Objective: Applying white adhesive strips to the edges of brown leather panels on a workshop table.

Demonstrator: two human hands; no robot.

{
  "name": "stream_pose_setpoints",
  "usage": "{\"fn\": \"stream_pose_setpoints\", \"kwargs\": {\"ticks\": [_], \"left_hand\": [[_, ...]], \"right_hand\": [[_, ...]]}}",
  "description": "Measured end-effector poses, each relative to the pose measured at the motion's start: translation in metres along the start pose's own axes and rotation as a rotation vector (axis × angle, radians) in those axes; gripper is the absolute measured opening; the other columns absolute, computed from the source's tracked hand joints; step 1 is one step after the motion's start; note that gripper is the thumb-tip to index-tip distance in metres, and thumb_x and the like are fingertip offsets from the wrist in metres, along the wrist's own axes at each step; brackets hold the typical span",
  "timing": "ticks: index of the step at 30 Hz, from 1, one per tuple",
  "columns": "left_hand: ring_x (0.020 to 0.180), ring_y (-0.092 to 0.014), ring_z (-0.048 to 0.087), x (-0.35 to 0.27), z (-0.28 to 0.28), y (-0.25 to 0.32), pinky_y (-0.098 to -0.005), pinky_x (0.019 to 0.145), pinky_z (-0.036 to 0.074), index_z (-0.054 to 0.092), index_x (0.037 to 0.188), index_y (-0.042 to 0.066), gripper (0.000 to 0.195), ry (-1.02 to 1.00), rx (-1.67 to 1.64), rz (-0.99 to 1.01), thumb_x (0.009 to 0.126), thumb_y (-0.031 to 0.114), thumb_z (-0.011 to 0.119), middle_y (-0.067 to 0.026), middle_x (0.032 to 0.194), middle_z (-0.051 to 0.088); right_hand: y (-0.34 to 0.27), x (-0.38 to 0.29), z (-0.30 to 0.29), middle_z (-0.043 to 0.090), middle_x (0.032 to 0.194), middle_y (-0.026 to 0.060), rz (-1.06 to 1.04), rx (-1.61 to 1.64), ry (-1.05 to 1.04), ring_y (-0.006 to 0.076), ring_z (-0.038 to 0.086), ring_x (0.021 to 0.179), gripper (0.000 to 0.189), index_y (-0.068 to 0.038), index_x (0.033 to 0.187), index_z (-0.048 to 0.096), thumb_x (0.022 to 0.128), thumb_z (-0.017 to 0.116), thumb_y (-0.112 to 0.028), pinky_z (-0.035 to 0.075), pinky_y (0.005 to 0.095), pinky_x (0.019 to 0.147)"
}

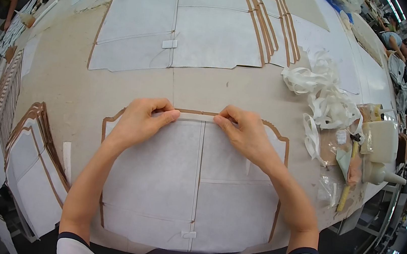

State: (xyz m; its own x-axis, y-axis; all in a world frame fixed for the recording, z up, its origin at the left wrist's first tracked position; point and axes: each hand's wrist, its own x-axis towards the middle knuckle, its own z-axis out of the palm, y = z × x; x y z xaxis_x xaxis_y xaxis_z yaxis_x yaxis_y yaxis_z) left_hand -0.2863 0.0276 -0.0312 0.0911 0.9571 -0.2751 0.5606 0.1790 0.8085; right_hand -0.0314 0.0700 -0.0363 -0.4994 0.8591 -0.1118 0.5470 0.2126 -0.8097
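A white-faced panel (152, 174) with brown edges lies flat before me, with a stitched seam down its middle and a small white tab (188, 235) near its lower end. Along its far brown edge runs a narrow white strip (197, 117). My left hand (145, 118) pinches this strip between thumb and forefinger, left of the seam. On the other side of the seam, my right hand (243, 132) pinches it the same way. The short stretch of strip between the hands looks straight. Both hands rest over the panel's far edge and hide parts of it.
Overlapping panels (215, 29) lie at the far side of the table (223, 91). More panels (37, 163) hang over the left edge. On the right are tangled white tape (322, 92), a plastic bottle (382, 141) and a yellow-handled tool (345, 194). People stand in the background.
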Motion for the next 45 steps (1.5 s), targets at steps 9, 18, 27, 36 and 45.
{"fn": "stream_pose_setpoints", "kwargs": {"ticks": [9,18,27,36,45], "left_hand": [[0.071,-0.007,0.054,0.002,0.0,0.002,-0.025,0.068,0.045,0.071,0.088,0.001,0.02,-0.001,-0.028,-0.077,0.09,0.021,0.071,0.0005,0.074,0.064],[0.071,-0.017,0.061,-0.032,0.007,0.029,-0.0277,0.071,0.049,0.072,0.099,0.004,0.01,0.552,0.558,0.559,0.092,0.007,0.067,-0.0011,0.074,0.063],[0.077,-0.012,0.063,-0.047,0.025,0.059,-0.0288,0.069,0.053,0.053,0.126,0.0,0.032,-0.229,-0.998,0.008,0.102,0.02,0.056,-0.0111,0.11,0.066],[0.067,-0.005,0.055,-0.077,-0.01,0.057,-0.0219,0.062,0.043,0.059,0.125,0.003,0.04,-0.553,-0.567,0.112,0.091,0.019,0.073,-0.0047,0.083,0.069],[0.066,-0.005,0.051,-0.008,0.0,0.007,-0.0219,0.061,0.037,0.071,0.089,0.004,0.023,-0.155,-0.254,-0.088,0.093,0.026,0.068,0.0026,0.07,0.062]], "right_hand": [[-0.013,0.002,-0.011,0.068,0.077,0.0153,0.179,0.072,-0.109,0.0278,0.067,0.073,0.022,0.003,0.09,0.064,0.093,0.066,-0.019,0.05,0.0362,0.067],[-0.041,-0.038,0.016,0.062,0.07,0.0077,-0.465,-0.037,0.253,0.0175,0.057,0.055,0.016,-0.001,0.09,0.062,0.084,0.076,-0.006,0.045,0.0298,0.051],[-0.081,-0.036,-0.01,0.06,0.097,0.0094,-0.754,-0.202,0.382,0.0309,0.059,0.083,0.04,-0.003,0.095,0.064,0.074,0.082,-0.031,0.046,0.0425,0.073],[-0.075,-0.039,-0.04,0.061,0.068,0.0024,0.193,0.44,-0.64,0.0057,0.052,0.054,0.028,0.0,0.101,0.069,0.094,0.072,-0.027,0.035,0.0228,0.048],[-0.003,-0.001,-0.006,0.056,0.067,0.0002,0.043,0.214,-0.092,0.0075,0.046,0.061,0.022,0.002,0.092,0.067,0.098,0.062,-0.019,0.039,0.026,0.056]]}}
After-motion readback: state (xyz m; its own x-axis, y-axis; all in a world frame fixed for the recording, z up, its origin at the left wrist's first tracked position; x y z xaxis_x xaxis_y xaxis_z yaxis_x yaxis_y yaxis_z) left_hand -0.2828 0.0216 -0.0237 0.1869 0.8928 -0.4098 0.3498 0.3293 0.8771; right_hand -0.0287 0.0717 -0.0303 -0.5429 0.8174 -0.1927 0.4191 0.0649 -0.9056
